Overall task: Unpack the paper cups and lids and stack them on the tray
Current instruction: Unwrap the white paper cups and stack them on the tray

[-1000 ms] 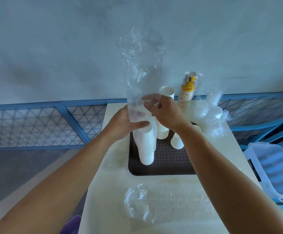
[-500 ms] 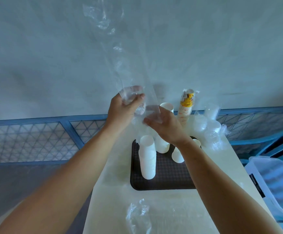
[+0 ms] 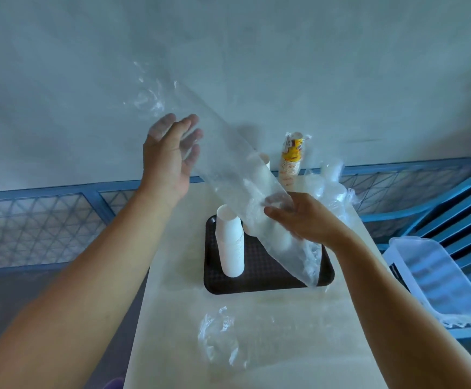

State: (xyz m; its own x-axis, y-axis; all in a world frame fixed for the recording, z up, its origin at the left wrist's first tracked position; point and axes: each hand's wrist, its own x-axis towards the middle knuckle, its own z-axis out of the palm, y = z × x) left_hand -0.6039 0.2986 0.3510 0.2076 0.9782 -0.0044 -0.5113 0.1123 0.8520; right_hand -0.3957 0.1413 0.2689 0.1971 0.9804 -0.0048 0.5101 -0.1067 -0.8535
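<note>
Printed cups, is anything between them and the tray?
Yes: the clear plastic bag, gripped by the right hand, slants over the right half of the tray, in front of the printed cups.

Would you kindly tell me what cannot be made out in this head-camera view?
Head view: cups on the tray behind the clear sleeve are blurred by it; number unclear.
Head view: right hand, its fingertips veiled by the sleeve.
Head view: purple object, cut off by the bottom edge.
</note>
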